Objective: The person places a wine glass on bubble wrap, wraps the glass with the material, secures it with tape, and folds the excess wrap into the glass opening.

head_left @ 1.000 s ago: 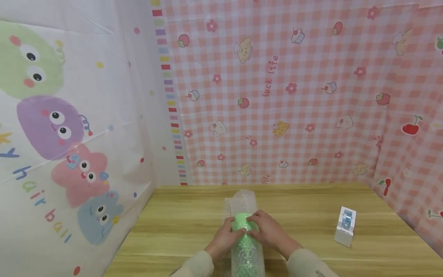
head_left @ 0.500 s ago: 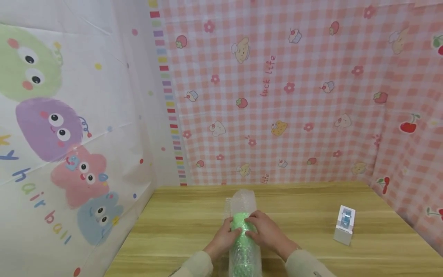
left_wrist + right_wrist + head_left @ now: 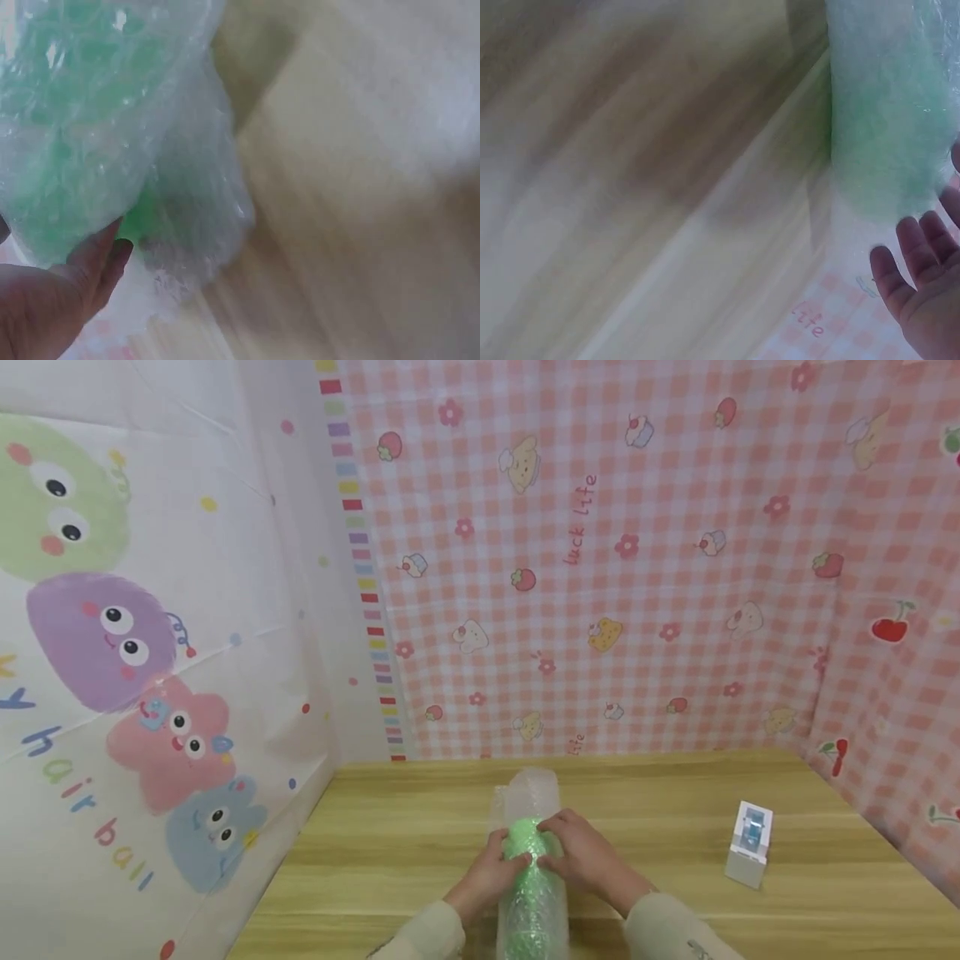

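A long green object wrapped in clear bubble wrap lies pointing away from me on the table, its near end cut off by the bottom of the head view. What the green thing is stays blurred by the wrap. My left hand holds its left side, thumb on top. Opposite it, my right hand grips the right side, thumb and forefinger over the top. In the left wrist view a loose flap of wrap hangs beside the fingers. The right wrist view has several fingertips along the bundle's far end.
A small white box with a blue clear-looking item in it stands on the wood-grain table, to the right. A pink checked cloth hangs behind the table, and a white printed cloth at the left.
The hands and bundle keep nearly the same place, with small shifts of the right hand's fingers and of the wrap's far end. The head view has turned slightly.
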Demonstrator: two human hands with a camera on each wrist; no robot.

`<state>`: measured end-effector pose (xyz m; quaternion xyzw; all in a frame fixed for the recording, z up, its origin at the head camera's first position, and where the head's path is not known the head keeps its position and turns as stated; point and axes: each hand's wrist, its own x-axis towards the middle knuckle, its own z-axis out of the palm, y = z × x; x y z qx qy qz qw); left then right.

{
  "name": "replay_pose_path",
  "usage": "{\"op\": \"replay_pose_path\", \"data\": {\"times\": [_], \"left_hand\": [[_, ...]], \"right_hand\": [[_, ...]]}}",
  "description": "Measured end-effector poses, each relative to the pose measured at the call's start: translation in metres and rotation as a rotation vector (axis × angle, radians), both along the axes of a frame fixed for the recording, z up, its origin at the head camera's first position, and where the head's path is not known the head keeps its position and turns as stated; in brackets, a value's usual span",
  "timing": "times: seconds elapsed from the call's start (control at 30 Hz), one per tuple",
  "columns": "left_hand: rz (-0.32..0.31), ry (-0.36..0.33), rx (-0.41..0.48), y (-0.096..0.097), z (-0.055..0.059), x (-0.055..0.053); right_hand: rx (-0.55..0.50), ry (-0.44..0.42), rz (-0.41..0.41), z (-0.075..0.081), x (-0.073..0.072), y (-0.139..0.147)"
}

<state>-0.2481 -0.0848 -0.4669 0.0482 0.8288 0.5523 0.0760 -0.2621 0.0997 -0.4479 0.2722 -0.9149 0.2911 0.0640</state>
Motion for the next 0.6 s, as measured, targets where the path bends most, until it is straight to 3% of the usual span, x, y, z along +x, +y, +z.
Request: {"op": "replay_pose_path", "data": {"times": [0.2,0.27,0.5,0.6], "left_hand": [[0.000,-0.058,0.139,0.007,-0.006,0.001],[-0.006,-0.035,0.150,0.008,-0.008,0.001],[0.056,0.086,-0.035,0.014,-0.005,0.002],[0.054,0.120,-0.061,0.014,-0.003,0.000]], "right_hand": [[0.061,-0.013,0.058,0.009,-0.002,0.006],[0.074,-0.025,0.070,0.012,-0.002,0.007],[0.041,-0.099,0.014,0.011,0.000,0.011],[0.020,-0.094,-0.002,0.007,0.000,0.012]]}}
